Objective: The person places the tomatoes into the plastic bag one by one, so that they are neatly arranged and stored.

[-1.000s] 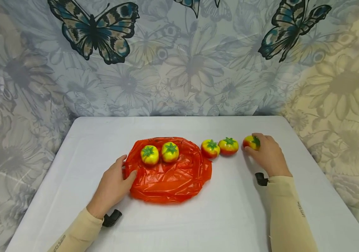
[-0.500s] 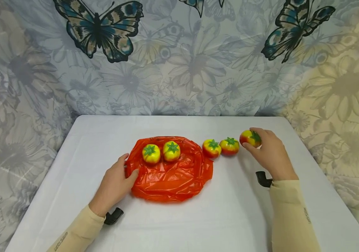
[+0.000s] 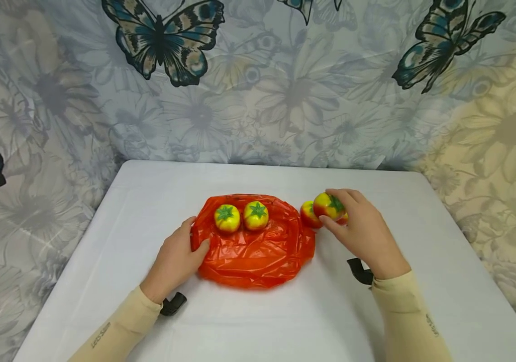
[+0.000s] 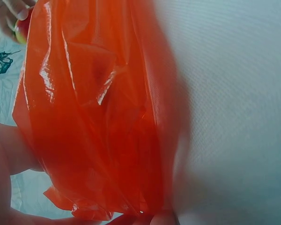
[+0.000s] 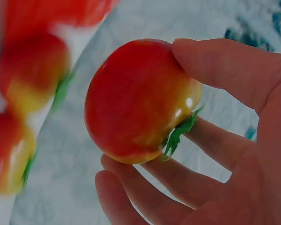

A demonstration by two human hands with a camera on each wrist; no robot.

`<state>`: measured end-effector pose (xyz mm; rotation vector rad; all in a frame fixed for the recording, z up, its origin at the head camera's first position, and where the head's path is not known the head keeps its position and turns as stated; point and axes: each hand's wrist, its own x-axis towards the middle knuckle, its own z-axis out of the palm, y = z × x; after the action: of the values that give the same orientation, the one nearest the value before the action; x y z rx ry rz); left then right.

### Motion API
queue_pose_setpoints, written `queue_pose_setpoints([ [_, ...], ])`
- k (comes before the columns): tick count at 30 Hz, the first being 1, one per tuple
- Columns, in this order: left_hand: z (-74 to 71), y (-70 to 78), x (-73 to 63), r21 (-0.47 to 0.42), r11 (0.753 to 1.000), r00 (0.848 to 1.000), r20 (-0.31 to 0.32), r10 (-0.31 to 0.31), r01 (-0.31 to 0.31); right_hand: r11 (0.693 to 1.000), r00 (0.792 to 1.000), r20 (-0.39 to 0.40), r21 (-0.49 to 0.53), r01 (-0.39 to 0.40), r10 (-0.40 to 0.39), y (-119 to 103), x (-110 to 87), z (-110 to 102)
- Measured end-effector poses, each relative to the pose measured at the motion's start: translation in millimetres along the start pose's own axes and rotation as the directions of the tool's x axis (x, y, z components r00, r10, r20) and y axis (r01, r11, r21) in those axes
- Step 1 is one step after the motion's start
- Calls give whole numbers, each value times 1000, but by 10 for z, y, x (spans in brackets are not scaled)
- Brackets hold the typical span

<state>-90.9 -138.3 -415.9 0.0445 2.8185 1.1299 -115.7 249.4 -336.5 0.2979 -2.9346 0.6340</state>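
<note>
In the head view my right hand holds a red-and-yellow toy tomato with a green leafy top, raised above the table. The right wrist view shows the thumb on one side of this tomato and the fingertips on the other. My left hand grips the left edge of a crumpled red plastic bag, thumb on top. Two more tomatoes, a left one and a right one, sit on the bag. Beyond its right edge stands another tomato; its neighbour is mostly hidden behind the held one.
A white-covered table carries everything. Patterned fabric with butterflies and flowers hangs behind and along both sides. Black wrist cameras, one on the left and one on the right, stick out beside the sleeves.
My right hand has lifted the tomato from the right end of the row and carried it left, over the two standing there. The left hand keeps its place on the bag.
</note>
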Motion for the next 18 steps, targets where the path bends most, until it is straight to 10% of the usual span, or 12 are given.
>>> queue_pose_setpoints([
  [18, -1, -39, 16, -25, 1000, 1000, -19, 5, -5, 974, 965, 130, 50, 221, -226, -1042, 149, 608],
])
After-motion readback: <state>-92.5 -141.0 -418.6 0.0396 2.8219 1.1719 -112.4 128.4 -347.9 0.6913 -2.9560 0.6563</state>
